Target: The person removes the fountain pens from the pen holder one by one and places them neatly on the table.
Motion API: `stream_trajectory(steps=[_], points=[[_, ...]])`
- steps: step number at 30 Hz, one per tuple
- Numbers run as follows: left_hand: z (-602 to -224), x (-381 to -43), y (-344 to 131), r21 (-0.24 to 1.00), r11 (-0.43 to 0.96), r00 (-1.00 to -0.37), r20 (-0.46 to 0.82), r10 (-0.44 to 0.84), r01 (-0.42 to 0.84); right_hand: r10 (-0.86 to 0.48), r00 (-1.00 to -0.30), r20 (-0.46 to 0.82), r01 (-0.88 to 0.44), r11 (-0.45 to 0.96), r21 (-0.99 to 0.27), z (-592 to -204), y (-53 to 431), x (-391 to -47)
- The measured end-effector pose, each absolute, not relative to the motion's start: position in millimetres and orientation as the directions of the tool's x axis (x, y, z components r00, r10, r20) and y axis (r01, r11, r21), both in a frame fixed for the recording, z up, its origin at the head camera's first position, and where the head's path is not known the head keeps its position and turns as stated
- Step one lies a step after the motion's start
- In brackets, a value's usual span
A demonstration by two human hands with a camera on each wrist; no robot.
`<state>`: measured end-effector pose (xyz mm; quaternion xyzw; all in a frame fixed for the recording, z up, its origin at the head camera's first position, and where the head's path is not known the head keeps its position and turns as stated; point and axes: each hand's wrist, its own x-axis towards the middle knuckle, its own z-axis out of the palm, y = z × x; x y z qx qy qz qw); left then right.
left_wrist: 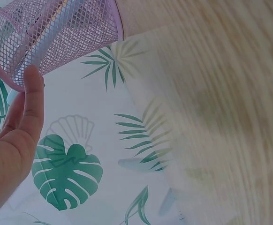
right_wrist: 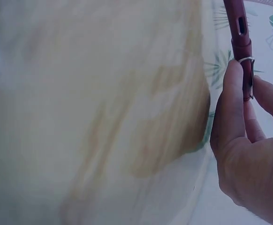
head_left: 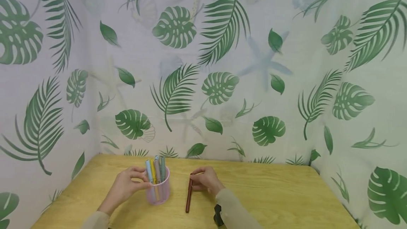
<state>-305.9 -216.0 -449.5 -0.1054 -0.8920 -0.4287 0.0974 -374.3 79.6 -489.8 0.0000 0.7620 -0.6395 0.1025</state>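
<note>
A pink mesh pen cup (head_left: 158, 193) stands upright on the table, holding several pens (head_left: 155, 170) in light blue, yellow, grey and green. My left hand (head_left: 128, 183) grips the cup at its upper left side, thumb in front and fingers behind the rim. In the left wrist view the thumb presses on the mesh (left_wrist: 56, 42) close to the rim. To the right of the cup, my right hand (head_left: 206, 181) pinches a dark red pen (head_left: 189, 198) near its upper end. The right wrist view shows the metal clip (right_wrist: 253, 79) between thumb and fingers and a slot in the barrel (right_wrist: 237, 21).
The yellow wood-grain table (head_left: 270, 193) reaches back to a leaf-patterned curtain (head_left: 222, 109) that also closes off the left and right sides. A dark band (head_left: 218, 215) sits on the right wrist by the beige sleeve (head_left: 236, 209).
</note>
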Motion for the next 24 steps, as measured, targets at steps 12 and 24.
stream_trajectory(steps=[12, 24], points=[[-453.1, -308.1, -217.5, 0.774, 0.570, -0.959, 0.264, 0.106, 0.276, -0.111, -0.980, -0.162, 0.140, 0.189, -0.972, -490.5, 78.9, -378.1], [-450.8, -306.5, -216.9, 0.774, 0.566, -0.956, 0.275, 0.105, 0.285, -0.095, -0.984, -0.150, 0.122, 0.253, -0.960, -487.4, 74.5, -376.7]])
